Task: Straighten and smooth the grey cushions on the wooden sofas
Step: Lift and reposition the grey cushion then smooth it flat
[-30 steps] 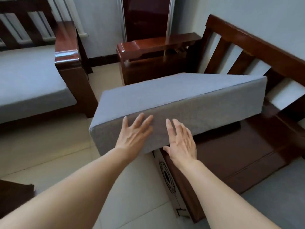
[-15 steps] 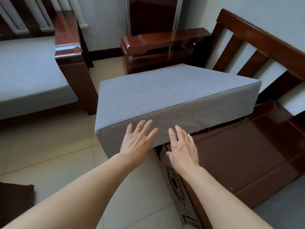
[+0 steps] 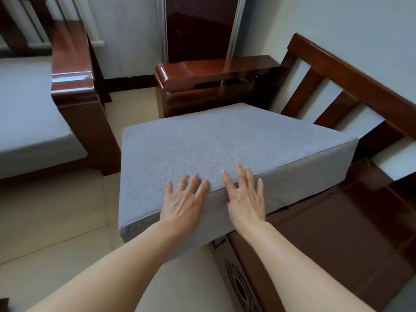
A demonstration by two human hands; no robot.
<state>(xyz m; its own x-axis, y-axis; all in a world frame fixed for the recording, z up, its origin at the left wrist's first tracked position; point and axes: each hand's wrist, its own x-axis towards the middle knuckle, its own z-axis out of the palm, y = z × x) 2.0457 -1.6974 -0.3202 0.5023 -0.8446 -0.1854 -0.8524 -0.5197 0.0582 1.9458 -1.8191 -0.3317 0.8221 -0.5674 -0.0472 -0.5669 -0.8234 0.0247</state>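
Left hand (image 3: 184, 200): flat on the near edge of the grey cushion (image 3: 216, 149); fingers straight and spread, gripping nothing
Right hand (image 3: 245, 197): just beside the left, flat against the same edge; fingers straight, tips over the top seam, holding nothing
Cushion position: skewed on the wooden sofa (image 3: 351, 221); near left corner overhangs the tiled floor (image 3: 51, 212); bare seat boards show to its right
Armrest (image 3: 216, 70): behind the cushion; slatted backrest (image 3: 351, 79) runs along the right
Second sofa (image 3: 74, 91): far left, with its own grey seat cushion (image 3: 29, 122) lying flat
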